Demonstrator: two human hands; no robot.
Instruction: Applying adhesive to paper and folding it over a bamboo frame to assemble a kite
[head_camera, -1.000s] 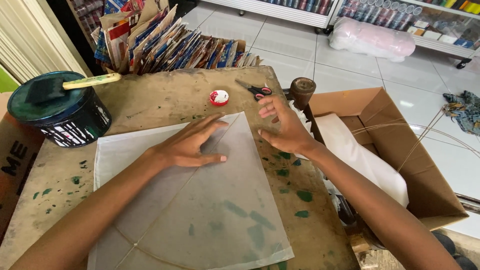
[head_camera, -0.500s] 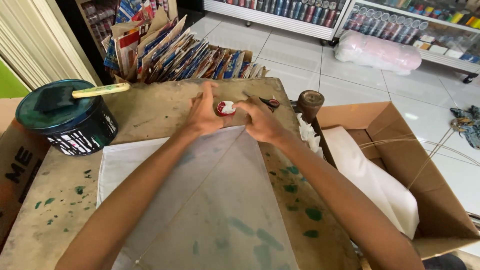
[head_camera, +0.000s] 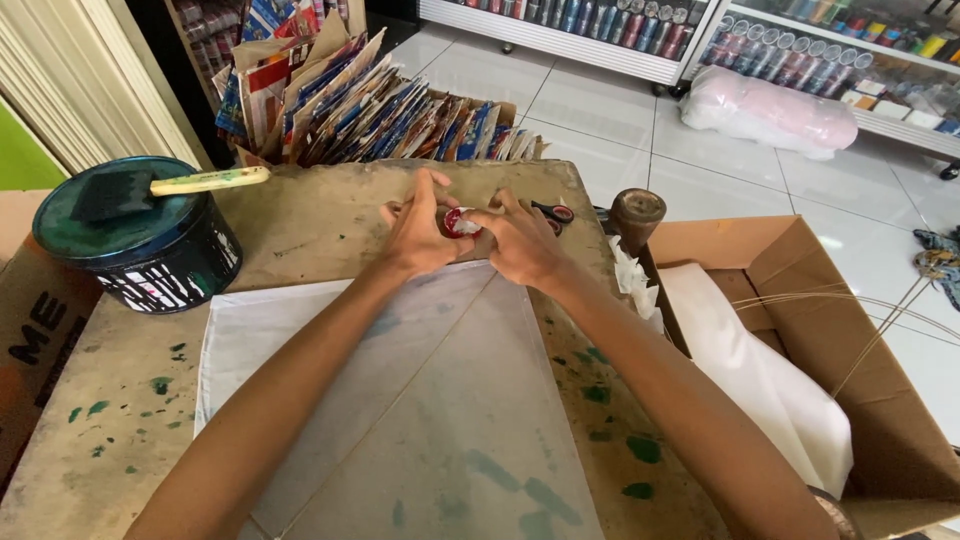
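left hand (head_camera: 418, 232) + right hand (head_camera: 520, 240): both pinching small red-white roll (head_camera: 458, 222) | over thin paper sheet (head_camera: 440, 400) on table (head_camera: 310, 225)

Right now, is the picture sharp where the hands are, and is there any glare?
Head view: left hand and right hand sharp on the small red roll; soft daylight, faint shadows; mild glare on the white floor tiles; forearms stretched by the wide lens.

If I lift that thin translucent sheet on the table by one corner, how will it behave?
The sheet probably flops and drapes: it lies dead flat and the table's green stains show through it, so it looks very thin and light. It may tear or crease easily. Both arms lie across it, with the left hand and right hand just past its far edge.
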